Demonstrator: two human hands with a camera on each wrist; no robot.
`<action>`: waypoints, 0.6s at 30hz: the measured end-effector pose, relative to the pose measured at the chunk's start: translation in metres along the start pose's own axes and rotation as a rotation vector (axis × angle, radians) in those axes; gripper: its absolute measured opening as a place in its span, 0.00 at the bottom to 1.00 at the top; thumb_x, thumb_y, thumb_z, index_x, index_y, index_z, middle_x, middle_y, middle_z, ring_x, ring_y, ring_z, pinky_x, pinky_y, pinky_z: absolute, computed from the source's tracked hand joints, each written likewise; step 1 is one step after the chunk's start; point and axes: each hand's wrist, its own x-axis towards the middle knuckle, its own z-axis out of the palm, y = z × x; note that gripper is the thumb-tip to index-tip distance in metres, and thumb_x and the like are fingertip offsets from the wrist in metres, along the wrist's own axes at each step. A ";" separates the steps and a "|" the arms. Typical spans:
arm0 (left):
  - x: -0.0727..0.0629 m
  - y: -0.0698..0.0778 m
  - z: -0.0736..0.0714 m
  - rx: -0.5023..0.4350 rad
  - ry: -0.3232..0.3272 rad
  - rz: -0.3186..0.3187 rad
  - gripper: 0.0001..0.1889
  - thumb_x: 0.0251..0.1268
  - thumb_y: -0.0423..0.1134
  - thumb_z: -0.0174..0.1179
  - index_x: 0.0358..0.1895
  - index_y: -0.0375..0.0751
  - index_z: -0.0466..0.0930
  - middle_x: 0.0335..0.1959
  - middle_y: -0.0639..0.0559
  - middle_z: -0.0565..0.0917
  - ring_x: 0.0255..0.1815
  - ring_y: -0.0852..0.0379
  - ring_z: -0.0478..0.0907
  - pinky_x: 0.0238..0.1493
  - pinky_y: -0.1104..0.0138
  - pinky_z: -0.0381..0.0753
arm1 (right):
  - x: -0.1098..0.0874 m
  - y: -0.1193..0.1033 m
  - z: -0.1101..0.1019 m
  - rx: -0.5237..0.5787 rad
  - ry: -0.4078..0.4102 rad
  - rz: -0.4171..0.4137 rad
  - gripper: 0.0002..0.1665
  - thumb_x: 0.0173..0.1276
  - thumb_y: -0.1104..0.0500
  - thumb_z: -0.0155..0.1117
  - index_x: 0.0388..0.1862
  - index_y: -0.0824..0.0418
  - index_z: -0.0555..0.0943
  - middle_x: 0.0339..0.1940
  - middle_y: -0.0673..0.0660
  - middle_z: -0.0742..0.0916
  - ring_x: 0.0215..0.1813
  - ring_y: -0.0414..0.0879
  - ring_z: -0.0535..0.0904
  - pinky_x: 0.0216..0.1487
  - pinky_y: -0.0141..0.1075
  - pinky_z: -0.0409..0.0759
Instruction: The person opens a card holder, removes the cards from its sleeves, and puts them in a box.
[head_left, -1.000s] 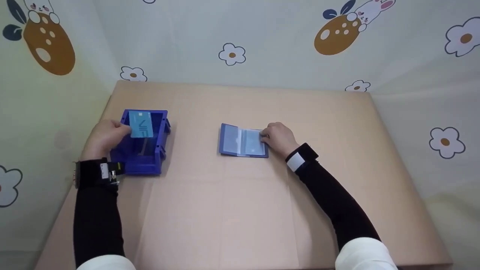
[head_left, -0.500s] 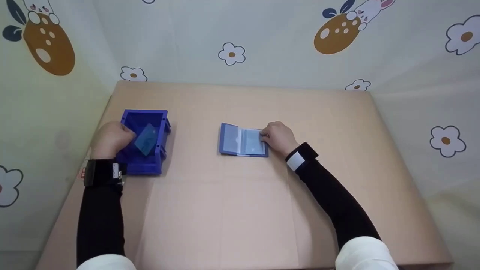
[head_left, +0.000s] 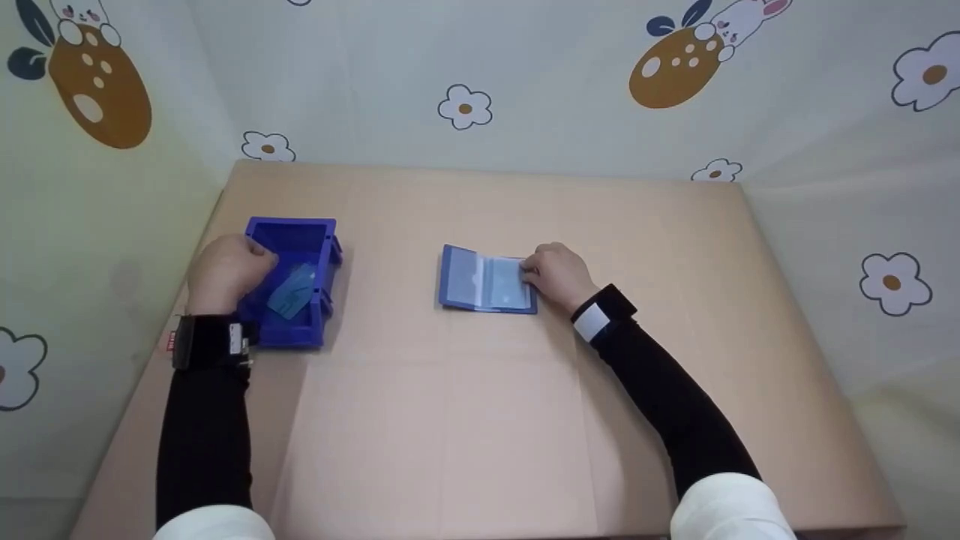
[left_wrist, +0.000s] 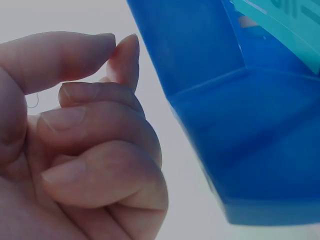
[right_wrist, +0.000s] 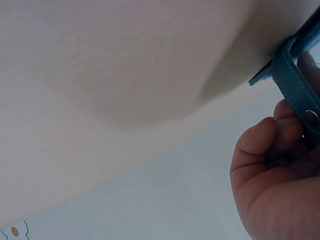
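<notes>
My left hand [head_left: 229, 274] is at the left side of a blue plastic bin [head_left: 291, 336]. In the left wrist view, its thumb and index fingertip touch and the other fingers [left_wrist: 100, 122] curl toward the palm, holding nothing. A light-blue card [head_left: 291, 292] with lettering lies slanted inside the bin, and part of that card [left_wrist: 287, 32] also shows in the left wrist view. My right hand [head_left: 559, 274] grips the right edge of a blue card holder [head_left: 461, 281], spread open with clear sleeves. A strap [right_wrist: 294, 85] with a metal snap shows beside the right fingers.
The bin and the card holder stand apart on a brown cardboard-like tabletop [head_left: 420, 420]. A pale printed curtain [head_left: 555, 90] with flowers and rabbits borders the table at the back and sides.
My left hand has let go of the card, which dropped into the bin, and has moved slightly right and farther up. The right hand and the card holder have stayed in place.
</notes>
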 end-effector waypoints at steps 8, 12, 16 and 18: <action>-0.003 0.017 0.004 -0.028 0.035 0.013 0.19 0.65 0.39 0.53 0.15 0.47 0.60 0.13 0.57 0.61 0.16 0.56 0.60 0.17 0.65 0.55 | 0.000 0.001 0.001 0.006 0.007 -0.006 0.10 0.64 0.61 0.70 0.44 0.60 0.89 0.33 0.58 0.85 0.40 0.53 0.79 0.45 0.44 0.77; -0.003 0.031 0.006 -0.029 0.052 0.014 0.18 0.66 0.40 0.52 0.16 0.45 0.63 0.14 0.56 0.63 0.17 0.55 0.62 0.17 0.64 0.56 | 0.000 0.001 0.002 0.005 0.018 -0.014 0.10 0.63 0.62 0.70 0.43 0.60 0.89 0.33 0.58 0.86 0.39 0.52 0.78 0.43 0.43 0.77; -0.002 0.046 0.009 -0.024 0.062 0.019 0.17 0.67 0.39 0.51 0.18 0.44 0.63 0.14 0.56 0.62 0.17 0.55 0.62 0.17 0.65 0.56 | 0.001 0.001 0.003 -0.006 0.020 -0.003 0.10 0.63 0.62 0.70 0.44 0.60 0.89 0.32 0.57 0.85 0.39 0.52 0.78 0.44 0.43 0.77; -0.001 0.054 0.011 -0.025 0.071 0.028 0.17 0.68 0.39 0.50 0.18 0.44 0.61 0.14 0.56 0.61 0.16 0.56 0.60 0.17 0.65 0.55 | 0.001 0.001 0.002 -0.007 0.017 0.002 0.10 0.63 0.62 0.70 0.44 0.60 0.89 0.32 0.57 0.85 0.39 0.52 0.78 0.44 0.43 0.77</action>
